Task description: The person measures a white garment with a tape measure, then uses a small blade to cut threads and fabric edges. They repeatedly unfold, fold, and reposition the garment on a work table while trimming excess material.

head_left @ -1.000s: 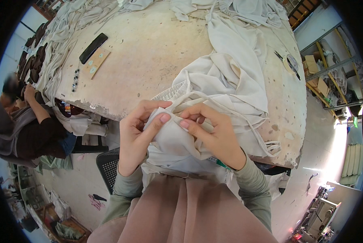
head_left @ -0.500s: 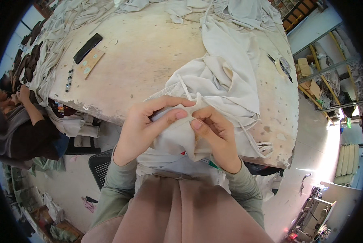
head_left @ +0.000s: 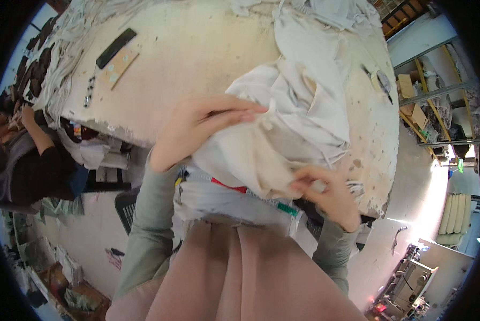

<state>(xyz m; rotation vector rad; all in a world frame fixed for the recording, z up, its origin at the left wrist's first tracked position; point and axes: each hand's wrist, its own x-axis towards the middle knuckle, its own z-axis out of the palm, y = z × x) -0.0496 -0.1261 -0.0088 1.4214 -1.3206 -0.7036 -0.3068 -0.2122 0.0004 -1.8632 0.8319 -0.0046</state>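
Observation:
A cream cloth garment (head_left: 245,155) hangs bunched over the table's near edge, its folds spreading up the tabletop. My left hand (head_left: 197,125) is closed on the upper part of this piece, thumb and fingers pinching it beside a small pale knob or loop (head_left: 269,115). Lower and to the right, my right hand (head_left: 328,192) has its fingers drawn together at the garment's right edge. Blur hides what those fingers hold, if anything. Below the cloth runs a narrow strip like a measuring tape, with red and green sections (head_left: 288,207).
On the worn table (head_left: 170,64) lie a black phone (head_left: 116,47), a tan card (head_left: 121,68), a beaded strand (head_left: 89,92), and a tape roll (head_left: 380,81) beside a dark slim tool. Another person (head_left: 36,155) works at the left. Metal shelves (head_left: 438,88) stand at the right.
My right hand has moved down and right, away from my left hand. My left hand has risen slightly, still pinching the cloth. More of the red and green strip shows.

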